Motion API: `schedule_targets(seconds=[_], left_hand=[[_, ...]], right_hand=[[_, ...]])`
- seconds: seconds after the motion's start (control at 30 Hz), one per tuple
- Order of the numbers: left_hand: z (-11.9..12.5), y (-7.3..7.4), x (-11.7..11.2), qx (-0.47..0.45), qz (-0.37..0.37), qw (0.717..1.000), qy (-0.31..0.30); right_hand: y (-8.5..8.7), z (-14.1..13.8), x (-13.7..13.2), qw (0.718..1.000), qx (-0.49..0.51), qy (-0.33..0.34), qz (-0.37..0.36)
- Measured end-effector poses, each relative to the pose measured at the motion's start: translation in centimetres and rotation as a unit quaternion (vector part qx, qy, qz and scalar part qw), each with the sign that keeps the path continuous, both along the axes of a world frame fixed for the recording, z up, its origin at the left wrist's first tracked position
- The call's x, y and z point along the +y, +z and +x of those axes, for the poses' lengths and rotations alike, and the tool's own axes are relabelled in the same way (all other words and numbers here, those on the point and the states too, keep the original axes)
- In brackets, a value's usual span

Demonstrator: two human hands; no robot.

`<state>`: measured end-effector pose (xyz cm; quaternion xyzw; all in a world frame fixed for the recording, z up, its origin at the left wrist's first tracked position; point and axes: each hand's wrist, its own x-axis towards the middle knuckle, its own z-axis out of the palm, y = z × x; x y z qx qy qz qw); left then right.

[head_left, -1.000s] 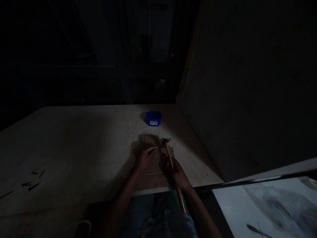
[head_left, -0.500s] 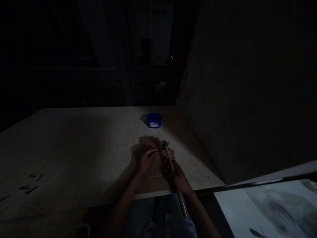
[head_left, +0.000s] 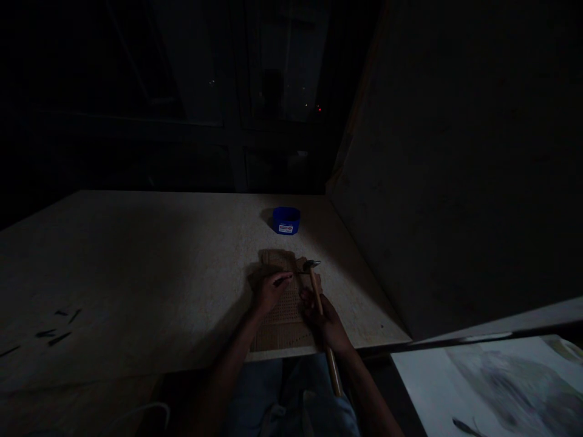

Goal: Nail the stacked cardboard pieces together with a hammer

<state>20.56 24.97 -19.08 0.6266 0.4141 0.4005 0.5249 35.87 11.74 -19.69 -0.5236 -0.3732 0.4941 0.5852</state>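
Dim scene, we take the perforated board (head_left: 282, 312) as our landmark: it lies flat at the near edge of the desk (head_left: 136, 255), pale brown, rows of small holes visible. Our left hand (head_left: 268, 291) rests on the board's left part, fingers pinched closed around a thin dark nail (head_left: 283, 278) that points right toward the hammer head; whether the nail tip touches the board we cannot tell, too dark. Our right hand (head_left: 325, 321) sits over the board's right edge, closed around the wooden handle of a hammer (head_left: 319, 303). The handle runs from below the desk edge, near our lap, up across the board's right side, and the metal head sits at the board's far right corner, just beside the nail's tip. Head touching the nail or not: unclear. Beyond the board, farther along the desk, stands a small blue container (head_left: 286, 220) with a white label, well apart from both hands. Far left of the board, a few dark small pieces (head_left: 57, 328) lie scattered on the desk. Right of the board a large upright panel (head_left: 455, 182) stands along the desk's edge. Below and right of the board, off the desk, a white sheet (head_left: 492, 388) with a grey smudged drawing.
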Motion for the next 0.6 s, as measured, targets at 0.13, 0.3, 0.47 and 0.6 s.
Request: schedule_targets(seconds=[0.13,0.3,0.47,0.6], left_hand=[[-0.1,-0.1,0.2,-0.005,0.012,1.0,-0.001],[0.0,-0.9,0.4,0.016,0.055,0.998,-0.04],[0.1,-1.6,0.4,0.043,0.042,0.997,-0.046],[0.2,-1.6,0.5,0.032,0.032,0.998,-0.04]], right_hand=[[-0.2,0.1,0.1,1.0,0.009,0.013,0.01],[0.2,-0.1,0.3,0.999,0.032,0.003,-0.005],[0.5,-0.3,0.2,0.999,0.05,-0.007,-0.007],[0.1,-0.2,0.1,1.0,0.028,0.001,-0.003]])
